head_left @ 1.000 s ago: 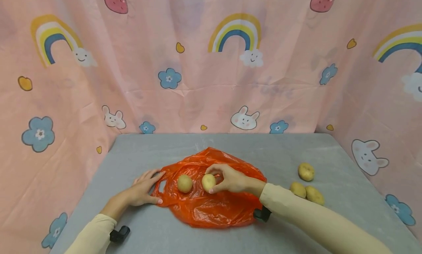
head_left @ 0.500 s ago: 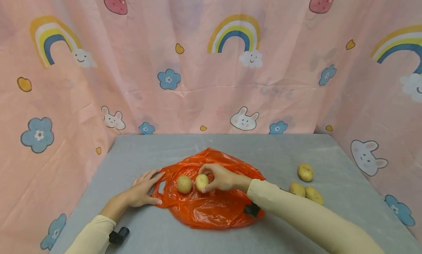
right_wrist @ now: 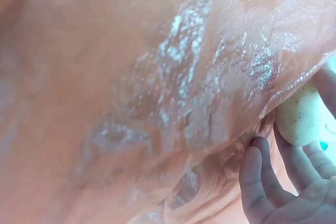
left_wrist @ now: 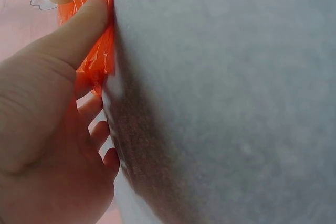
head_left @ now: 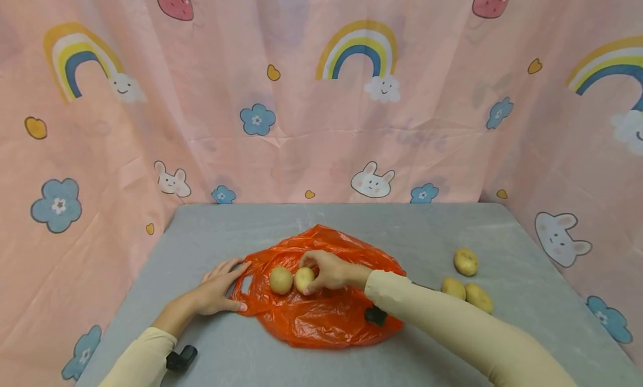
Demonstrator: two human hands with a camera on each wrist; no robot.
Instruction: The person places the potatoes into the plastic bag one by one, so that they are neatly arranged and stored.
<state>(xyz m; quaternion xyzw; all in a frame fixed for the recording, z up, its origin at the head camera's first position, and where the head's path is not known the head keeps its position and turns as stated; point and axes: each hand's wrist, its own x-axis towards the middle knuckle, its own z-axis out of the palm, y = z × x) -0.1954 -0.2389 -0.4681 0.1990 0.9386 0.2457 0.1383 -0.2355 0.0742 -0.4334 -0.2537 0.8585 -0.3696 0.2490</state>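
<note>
An orange plastic bag (head_left: 326, 323) lies flat on the table, crinkled and thin. My left hand (head_left: 216, 289) rests with spread fingers at the bag's left end, by its handle hole; in the left wrist view the thumb lies on the orange plastic (left_wrist: 105, 59). Over the bag's middle, my right hand (head_left: 331, 271) holds a round yellow potato (head_left: 303, 280) between thumb and fingers. Just left of it sits a second potato (head_left: 281, 280) on the bag, with little or no gap between them. The right wrist view shows the held potato (right_wrist: 298, 116) partly behind the plastic.
Three more potatoes lie on the grey table (head_left: 226, 348) to the right: one farther back (head_left: 466, 262), and a pair touching nearer the right sleeve, a left potato (head_left: 454, 288) and a right potato (head_left: 479, 297). A pink patterned curtain (head_left: 311, 152) stands behind and at both sides.
My right hand has moved left with its potato, bringing it up close to the other potato on the bag. The left hand has stayed in place.
</note>
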